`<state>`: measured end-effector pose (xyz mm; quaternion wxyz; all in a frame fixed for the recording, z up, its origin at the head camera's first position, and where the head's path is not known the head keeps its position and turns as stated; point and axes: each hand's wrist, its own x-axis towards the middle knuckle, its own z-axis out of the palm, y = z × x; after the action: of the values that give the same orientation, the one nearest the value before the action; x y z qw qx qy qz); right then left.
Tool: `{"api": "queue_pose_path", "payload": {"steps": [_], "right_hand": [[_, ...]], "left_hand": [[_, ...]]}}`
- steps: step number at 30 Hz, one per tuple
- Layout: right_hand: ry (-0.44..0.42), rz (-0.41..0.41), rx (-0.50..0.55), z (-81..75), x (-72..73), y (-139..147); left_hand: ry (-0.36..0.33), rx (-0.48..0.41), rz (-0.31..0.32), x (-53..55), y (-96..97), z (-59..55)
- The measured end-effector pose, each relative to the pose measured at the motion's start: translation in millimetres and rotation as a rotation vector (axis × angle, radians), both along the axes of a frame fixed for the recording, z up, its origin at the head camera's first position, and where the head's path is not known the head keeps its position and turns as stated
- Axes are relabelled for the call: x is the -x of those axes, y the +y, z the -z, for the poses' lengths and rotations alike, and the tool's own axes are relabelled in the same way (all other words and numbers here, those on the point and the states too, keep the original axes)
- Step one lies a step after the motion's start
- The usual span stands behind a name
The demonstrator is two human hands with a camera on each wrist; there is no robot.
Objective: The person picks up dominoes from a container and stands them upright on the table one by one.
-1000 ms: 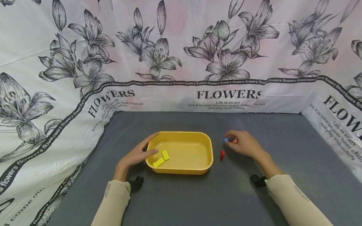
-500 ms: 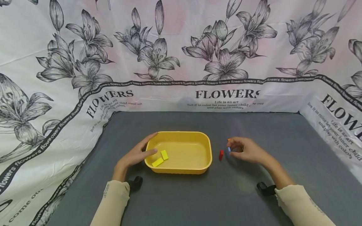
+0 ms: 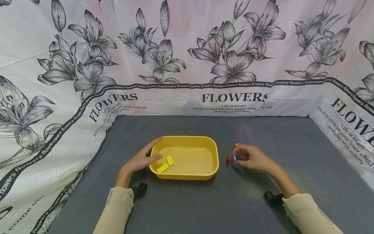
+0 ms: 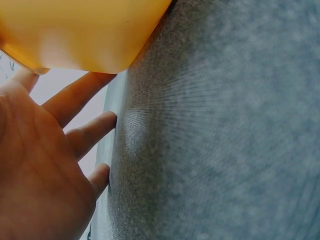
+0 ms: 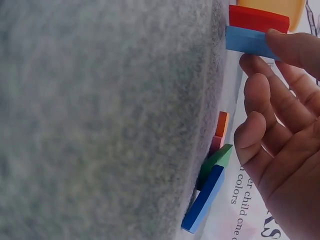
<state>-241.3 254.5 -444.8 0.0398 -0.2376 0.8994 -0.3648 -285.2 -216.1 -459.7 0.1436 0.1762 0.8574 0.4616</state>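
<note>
Beyond both hands hangs a pale floral cloth (image 3: 172,99), and beneath them spreads a dark grey table (image 3: 187,206). Left of the right-hand pinch sits the yellow tray (image 3: 193,159); the left hand (image 3: 144,158) holds its end, thumb over the rim and fingers spread along the outside, probably to steady it. The right hand (image 3: 253,158) pinches a light blue block (image 5: 247,42) between thumb and fingertip, closed to that block's thickness, remaining fingers loosely bent. The block is held on edge just beside a red block (image 3: 228,160), apparently to match its stance. Two yellow blocks (image 3: 169,160) lie in the tray near the left thumb; an orange block (image 5: 223,123), a green block (image 5: 216,164) and a dark blue block (image 5: 202,200) lie past the right fingers. The cloth reads "FLOWERS", and smaller, "Life is an art"; lettering on the left sleeve (image 3: 118,209) is too small to read.
</note>
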Motion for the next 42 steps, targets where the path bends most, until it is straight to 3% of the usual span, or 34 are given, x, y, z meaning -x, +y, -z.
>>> {"api": "queue_pose_path", "payload": {"steps": [11,17,23,26,35,42], "right_hand": [[0.003,0.000,-0.018,-0.1,-1.5,0.4],[0.020,0.016,-0.055,-9.3,-0.5,6.3],[0.181,0.131,-0.223,-16.6,9.4,14.9],[0.221,0.179,-0.293,-13.9,15.2,16.0],[0.234,0.235,-0.407,-5.3,30.9,5.2],[0.181,0.247,-0.493,-3.2,40.8,-1.5]], "left_hand": [[-0.018,-0.001,-0.015,-1.3,1.4,-1.2],[-0.015,0.006,-0.014,-0.8,1.3,-1.3],[0.003,0.005,0.001,-0.4,0.2,-0.4],[-0.002,-0.002,-0.002,0.0,0.1,-0.3],[-0.008,-0.004,0.005,0.7,-1.7,0.2],[0.008,-0.005,0.022,1.2,-1.3,-0.1]]}}
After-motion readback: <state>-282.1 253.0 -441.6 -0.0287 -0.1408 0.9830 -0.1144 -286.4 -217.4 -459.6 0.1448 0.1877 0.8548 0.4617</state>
